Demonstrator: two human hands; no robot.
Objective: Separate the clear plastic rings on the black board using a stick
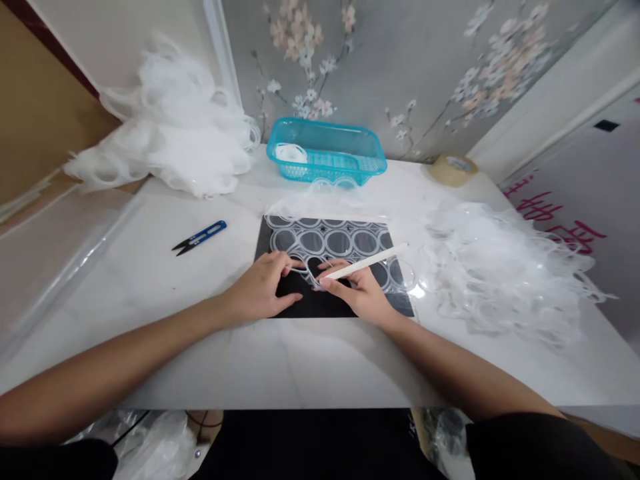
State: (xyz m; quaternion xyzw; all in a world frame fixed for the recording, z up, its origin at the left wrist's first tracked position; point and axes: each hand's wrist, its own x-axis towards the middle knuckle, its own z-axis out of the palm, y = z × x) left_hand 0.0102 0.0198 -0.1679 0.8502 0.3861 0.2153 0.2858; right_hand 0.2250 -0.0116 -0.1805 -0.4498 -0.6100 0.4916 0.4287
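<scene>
A translucent white sheet with rows of oval rings (pixel 337 241) lies over a black mat (pixel 310 305) in the middle of the table. My left hand (pixel 265 283) rests at the mat's left side, thumb apart, its index finger reaching to the near edge of the rings. In my right hand (pixel 363 290) is a slim white stick (pixel 380 257), slanting up to the right, while the fingertips touch a ring at the sheet's near edge. Between the hands, one ring stands slightly lifted from the mat.
Blue thread snips (pixel 200 238) lie at the left on the white table (pixel 295 367). A turquoise basket (pixel 327 150) holding white rings stands behind the mat. White ring material is heaped back left (pixel 185 133) and right (pixel 510 273). A tape roll (pixel 453 169) sits back right.
</scene>
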